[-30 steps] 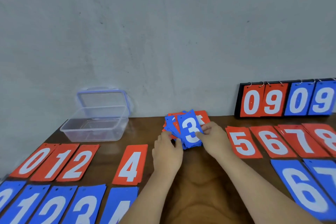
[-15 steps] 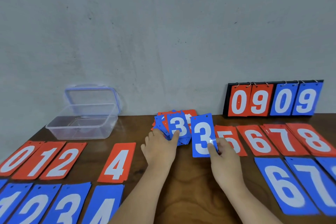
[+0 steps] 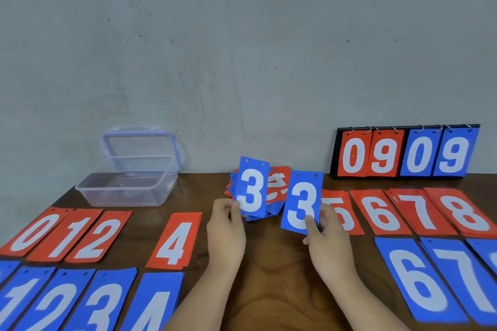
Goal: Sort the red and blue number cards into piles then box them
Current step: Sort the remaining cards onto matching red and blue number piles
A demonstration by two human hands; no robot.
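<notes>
The wooden table [image 3: 269,293] carries the whole job. At its far right edge a scoreboard stand [image 3: 403,154] reads 0 9 0 9 on ringed cards, and it plays no part in this step. At far left the clear box [image 3: 126,188] stands with its lid raised, and no cards are seen in it.

The red piles [image 3: 67,234] run in a row: 0, 1, 2 and 4 on your left, then 5, 6, 7 and 8 on your right. A gap is kept where the red 3 belongs. The blue piles [image 3: 419,277] form the nearer row: 1 to 4 on the left, 6 and 7 on the right. The unsorted heap [image 3: 278,183] lies centre-back, red and blue mixed.

Your left hand [image 3: 226,231] pinches the left blue 3 card [image 3: 251,185] by its lower edge, upright over the heap. Your right hand [image 3: 332,242] pinches the right blue 3 card [image 3: 302,203] likewise, thumb on its face, just in front of the red 5.

Assessment: sorting is in hand and boxing has not begun. Both cards belong on the blue 3 pile [image 3: 105,301], near left. The next move calls for carrying them across the red 4 without dragging it askew and laying them square on that pile. Whether further cards sit behind the left card cannot be told, so check before you release.
</notes>
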